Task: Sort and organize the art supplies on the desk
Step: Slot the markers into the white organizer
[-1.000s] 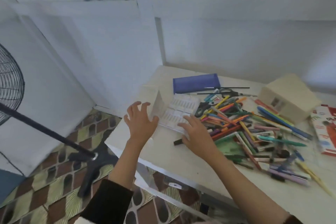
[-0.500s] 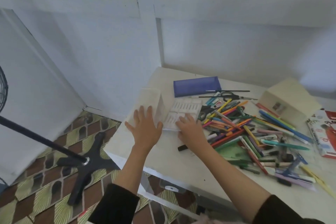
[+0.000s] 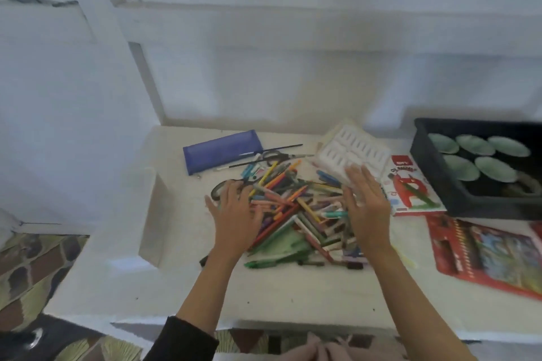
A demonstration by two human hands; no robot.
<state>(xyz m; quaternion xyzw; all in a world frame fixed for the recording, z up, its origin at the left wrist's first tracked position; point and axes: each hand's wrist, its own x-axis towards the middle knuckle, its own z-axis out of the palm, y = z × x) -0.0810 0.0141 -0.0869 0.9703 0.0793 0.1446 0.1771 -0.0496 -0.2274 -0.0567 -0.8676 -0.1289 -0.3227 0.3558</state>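
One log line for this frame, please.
pen pile: unsorted | left grip: open, at its left edge | right grip: open, at its right edge | held: nothing

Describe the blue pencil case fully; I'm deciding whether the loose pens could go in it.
The pencil case is a long, flat, dark blue pouch, seemingly fabric. It lies slightly slanted on the white desk near the wall, behind the pile of pens. A thin black brush lies by its right end. Whether it is zipped is unclear.
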